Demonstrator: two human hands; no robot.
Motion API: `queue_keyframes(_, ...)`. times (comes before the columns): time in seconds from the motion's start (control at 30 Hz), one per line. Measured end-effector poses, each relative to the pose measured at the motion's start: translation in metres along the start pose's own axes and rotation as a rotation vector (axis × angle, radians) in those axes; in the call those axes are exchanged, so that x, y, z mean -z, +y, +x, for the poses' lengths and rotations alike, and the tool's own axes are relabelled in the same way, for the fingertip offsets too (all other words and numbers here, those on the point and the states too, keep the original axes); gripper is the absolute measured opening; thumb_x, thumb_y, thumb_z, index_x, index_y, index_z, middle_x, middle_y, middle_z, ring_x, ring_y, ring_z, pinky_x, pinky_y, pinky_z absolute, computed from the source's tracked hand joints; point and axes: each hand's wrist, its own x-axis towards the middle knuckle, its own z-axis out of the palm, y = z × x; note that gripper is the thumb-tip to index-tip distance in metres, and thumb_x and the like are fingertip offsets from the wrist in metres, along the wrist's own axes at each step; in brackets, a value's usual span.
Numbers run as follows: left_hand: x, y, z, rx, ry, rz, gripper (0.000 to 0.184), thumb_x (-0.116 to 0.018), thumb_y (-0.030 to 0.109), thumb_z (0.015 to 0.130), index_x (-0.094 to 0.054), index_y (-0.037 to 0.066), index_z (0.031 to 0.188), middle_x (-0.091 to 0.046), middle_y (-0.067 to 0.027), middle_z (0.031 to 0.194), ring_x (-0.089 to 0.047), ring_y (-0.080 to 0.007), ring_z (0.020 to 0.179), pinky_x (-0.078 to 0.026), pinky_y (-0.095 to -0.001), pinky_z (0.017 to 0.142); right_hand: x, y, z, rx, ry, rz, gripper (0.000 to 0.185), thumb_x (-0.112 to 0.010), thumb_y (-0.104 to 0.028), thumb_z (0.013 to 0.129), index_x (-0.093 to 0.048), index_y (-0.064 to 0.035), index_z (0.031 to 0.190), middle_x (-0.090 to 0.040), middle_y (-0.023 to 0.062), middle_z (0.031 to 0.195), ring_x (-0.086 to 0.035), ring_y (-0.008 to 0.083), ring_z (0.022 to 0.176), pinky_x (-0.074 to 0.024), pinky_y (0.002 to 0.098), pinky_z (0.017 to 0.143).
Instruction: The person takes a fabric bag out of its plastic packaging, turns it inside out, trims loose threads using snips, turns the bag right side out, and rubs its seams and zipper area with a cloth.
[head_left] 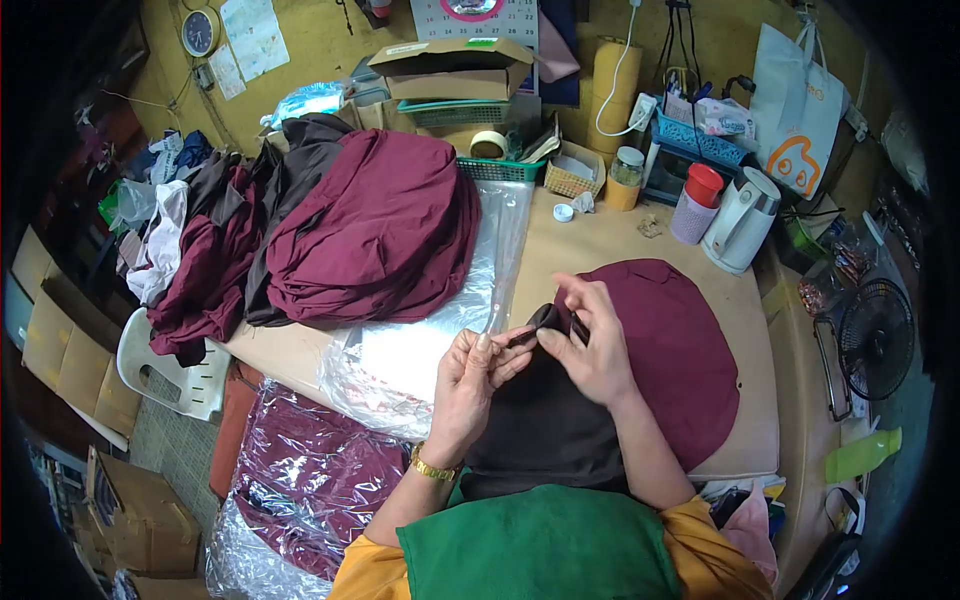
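Observation:
Black cloth [545,425] hangs from both hands in front of the green apron. My left hand [475,368], with a gold watch on its wrist, pinches a narrow edge of this cloth. Just to the right, my right hand [590,340] holds a folded part of the same cloth between thumb and fingers, its index finger raised. The two hands are close together. Behind my right hand, a maroon cloth piece [670,350] lies flat on the table [755,420].
A tall maroon stack [375,230] and dark garments [205,260] fill the left side. Clear plastic sheeting [385,375] lies near the stack. A kettle [742,220], red-lidded cup [697,205] and jar [625,180] stand at back right. A fan [876,338] is at far right.

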Motion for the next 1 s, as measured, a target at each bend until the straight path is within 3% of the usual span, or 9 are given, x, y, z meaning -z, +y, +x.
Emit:
queue_keyframes(0.13,0.015,0.006,0.002,-0.007,0.071,0.005,0.024,-0.045,0.023,0.105,-0.046,0.000,0.097,-0.058,-0.0297,0.122,-0.066,-0.0304,0.109,-0.058,-0.0352,0.089,0.019,0.045,0.006,-0.237,-0.317,0.157,0.017,-0.073,-0.009,0.088,-0.062,0.0005,0.097,-0.058,0.0002,0.094,-0.052,0.0041,0.084,-0.0440,0.0219,0.074)
queue_keyframes(0.3,0.084,0.024,0.015,-0.298,0.217,0.196,0.038,-0.040,0.035,0.107,-0.058,0.003,0.097,-0.066,-0.0121,0.109,-0.062,-0.0110,0.084,-0.048,-0.0217,0.073,0.013,0.050,0.000,-0.273,-0.166,0.096,0.013,-0.072,-0.007,0.088,-0.064,0.0032,0.090,-0.064,0.0004,0.082,-0.058,0.0054,0.079,-0.0482,0.0235,0.073)
queue_keyframes(0.43,0.024,0.016,0.016,-0.493,0.160,0.998,0.067,-0.080,0.028,0.081,-0.044,0.005,0.133,-0.056,-0.0114,0.127,-0.056,-0.0217,0.109,-0.046,-0.0312,0.087,0.002,0.043,-0.003,-0.264,-0.208,0.073,0.013,-0.072,-0.006,0.088,-0.061,-0.0011,0.086,-0.059,-0.0039,0.077,-0.052,0.0029,0.073,-0.0439,0.0209,0.068)
queue_keyframes(0.5,0.004,0.010,0.019,-0.369,0.131,0.937,0.077,-0.086,0.015,0.073,-0.045,0.003,0.137,-0.061,-0.0107,0.119,-0.060,-0.0202,0.103,-0.049,-0.0318,0.084,-0.001,0.036,-0.005,-0.262,-0.243,0.051,0.012,-0.072,-0.005,0.088,-0.061,-0.0011,0.086,-0.059,-0.0038,0.077,-0.052,0.0028,0.073,-0.0440,0.0208,0.068)
queue_keyframes(0.57,0.035,-0.014,0.037,-0.248,0.039,0.560,0.020,-0.077,0.011,0.084,-0.069,0.001,0.099,-0.068,-0.0023,0.084,-0.061,-0.0081,0.070,-0.049,-0.0228,0.065,0.000,0.037,-0.005,-0.255,-0.273,0.026,0.012,-0.072,-0.004,0.088,-0.061,-0.0011,0.086,-0.059,-0.0037,0.077,-0.053,0.0027,0.074,-0.0442,0.0208,0.068)
queue_keyframes(0.6,0.036,-0.007,0.037,-0.249,0.118,0.479,0.012,-0.074,0.011,0.087,-0.069,0.002,0.093,-0.067,-0.0013,0.082,-0.058,-0.0062,0.067,-0.046,-0.0214,0.061,0.003,0.043,-0.005,-0.246,-0.269,0.004,0.011,-0.071,-0.005,0.088,-0.062,-0.0002,0.086,-0.061,-0.0027,0.077,-0.054,0.0034,0.074,-0.0454,0.0219,0.069)
queue_keyframes(0.8,0.115,0.041,0.028,-0.386,0.334,0.289,0.018,-0.063,0.018,0.097,-0.068,0.004,0.087,-0.062,0.0008,0.075,-0.049,-0.0041,0.057,-0.038,-0.0192,0.052,0.019,0.046,-0.006,-0.284,-0.198,0.059,0.011,-0.070,-0.005,0.089,-0.061,0.0002,0.086,-0.060,-0.0027,0.076,-0.053,0.0031,0.074,-0.0455,0.0222,0.069)
queue_keyframes(0.87,0.116,0.047,0.026,-0.309,0.548,0.753,0.013,-0.060,0.014,0.097,-0.066,0.002,0.099,-0.064,-0.0024,0.084,-0.057,-0.0089,0.070,-0.043,-0.0215,0.061,0.015,0.048,-0.007,-0.248,-0.200,0.113,0.010,-0.070,-0.005,0.089,-0.061,0.0001,0.087,-0.060,-0.0028,0.077,-0.053,0.0028,0.074,-0.0450,0.0219,0.069)
queue_keyframes(1.0,0.067,0.041,0.016,-0.371,0.083,0.990,0.059,-0.074,0.012,0.080,-0.053,0.002,0.134,-0.058,-0.0076,0.120,-0.059,-0.0170,0.095,-0.047,-0.0274,0.076,0.013,0.053,-0.011,-0.273,-0.227,0.124,0.010,-0.070,-0.004,0.089,-0.062,0.0000,0.088,-0.061,-0.0021,0.079,-0.054,0.0032,0.076,-0.0461,0.0224,0.071)
